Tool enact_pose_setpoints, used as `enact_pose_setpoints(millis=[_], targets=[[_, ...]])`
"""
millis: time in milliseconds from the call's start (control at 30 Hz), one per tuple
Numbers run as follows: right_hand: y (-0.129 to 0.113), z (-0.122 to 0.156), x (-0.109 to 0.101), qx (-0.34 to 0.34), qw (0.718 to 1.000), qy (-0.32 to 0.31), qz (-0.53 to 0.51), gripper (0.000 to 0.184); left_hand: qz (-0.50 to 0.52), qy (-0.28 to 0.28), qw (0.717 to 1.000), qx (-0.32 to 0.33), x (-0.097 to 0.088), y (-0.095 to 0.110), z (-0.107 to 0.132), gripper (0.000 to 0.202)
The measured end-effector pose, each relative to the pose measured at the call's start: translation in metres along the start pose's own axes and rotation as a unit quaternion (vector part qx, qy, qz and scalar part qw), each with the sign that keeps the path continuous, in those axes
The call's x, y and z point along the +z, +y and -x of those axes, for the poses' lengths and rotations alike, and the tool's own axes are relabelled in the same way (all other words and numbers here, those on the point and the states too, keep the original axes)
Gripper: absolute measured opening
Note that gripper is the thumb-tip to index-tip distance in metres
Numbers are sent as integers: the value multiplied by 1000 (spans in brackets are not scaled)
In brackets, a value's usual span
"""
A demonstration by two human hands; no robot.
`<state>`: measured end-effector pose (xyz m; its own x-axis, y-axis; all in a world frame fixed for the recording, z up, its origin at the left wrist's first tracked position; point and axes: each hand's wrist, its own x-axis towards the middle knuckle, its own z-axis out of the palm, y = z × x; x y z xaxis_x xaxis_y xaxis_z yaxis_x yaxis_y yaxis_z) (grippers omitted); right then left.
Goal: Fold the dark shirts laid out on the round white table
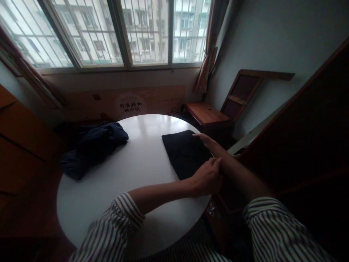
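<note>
Daylight comes through a wide barred window (122,32) with an apartment block beyond it, and a brownish curtain (208,69) hangs gathered at its right side. Below the sill stands a tan cardboard panel (131,103) printed with Chinese lettering in a pale circle. A wooden chair (205,112) sits in the corner against the wall, and dark wooden furniture (21,145) fills the left side of the room in dim light. A round white table (141,145) takes up the middle. On its left half lies a crumpled navy garment (92,149), well apart from a flatter, neatly squared black garment (185,153) on the right half, near the table's edge. A person leans over the table with both forearms crossed, wearing striped sleeves (109,229) pushed up from the wrists. The right hand (209,142) is open, its fingers stretched out flat and touching the black garment along its upper right edge. The left hand (207,178) is loosely curled beside the garment's lower right corner, against the right forearm, and it is hard to tell whether it pinches any cloth.
</note>
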<state>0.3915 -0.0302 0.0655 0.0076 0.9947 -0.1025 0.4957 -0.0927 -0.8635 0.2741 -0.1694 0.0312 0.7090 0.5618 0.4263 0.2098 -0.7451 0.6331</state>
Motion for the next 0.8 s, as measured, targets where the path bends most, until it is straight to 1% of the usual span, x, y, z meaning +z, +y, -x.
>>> enact_pose_setpoints(millis=[33, 67, 100, 133, 200, 233, 267, 300, 367, 433, 467, 533, 600, 633, 667, 700, 733, 767, 800], targets=[[5, 1, -1, 11, 1000, -16, -8, 34, -46, -27, 998, 20, -7, 6, 12, 57], [10, 3, -3, 23, 999, -33, -18, 36, -89, -43, 995, 25, -16, 10, 24, 52], [15, 5, -6, 35, 998, -42, -28, 42, -131, -48, 990, 13, -25, 11, 35, 49], [21, 9, -10, 48, 997, -43, -36, 51, -171, -44, 984, -14, -34, 11, 45, 50], [34, 23, -18, 77, 996, -36, -38, 76, -236, -47, 968, -75, -46, 2, 64, 57], [41, 31, -23, 92, 994, -39, -36, 88, -259, -56, 960, -94, -49, -5, 72, 60], [48, 41, -27, 106, 993, -50, -33, 95, -275, -67, 954, -99, -49, -12, 79, 59], [54, 50, -30, 117, 990, -66, -31, 99, -285, -79, 951, -90, -47, -19, 85, 55], [64, 67, -34, 129, 987, -90, -43, 98, -295, -101, 949, -44, -41, -28, 96, 47], [70, 80, -37, 130, 985, -88, -76, 91, -296, -121, 948, -5, -37, -29, 104, 43], [72, 85, -38, 130, 983, -79, -98, 87, -290, -127, 949, 3, -38, -28, 106, 43], [72, 94, -40, 129, 981, -58, -135, 80, -255, -132, 958, 1, -47, -24, 108, 42], [73, 104, -41, 134, 981, -47, -132, 81, -196, -136, 971, -21, -66, -28, 100, 35], [73, 110, -40, 139, 982, -51, -119, 86, -170, -132, 976, -39, -78, -34, 93, 33], [74, 116, -39, 142, 983, -58, -103, 93, -152, -114, 979, -66, -91, -43, 83, 37], [76, 122, -37, 142, 984, -66, -91, 99, -139, -80, 982, -100, -104, -54, 71, 42], [78, 128, -34, 137, 984, -70, -87, 104, -133, -26, 981, -137, -116, -66, 59, 44], [80, 133, -30, 130, 985, -72, -90, 106, -122, 40, 977, -172, -128, -79, 46, 41], [83, 138, -26, 120, 985, -71, -96, 107, -104, 92, 971, -194, -138, -90, 35, 36]])
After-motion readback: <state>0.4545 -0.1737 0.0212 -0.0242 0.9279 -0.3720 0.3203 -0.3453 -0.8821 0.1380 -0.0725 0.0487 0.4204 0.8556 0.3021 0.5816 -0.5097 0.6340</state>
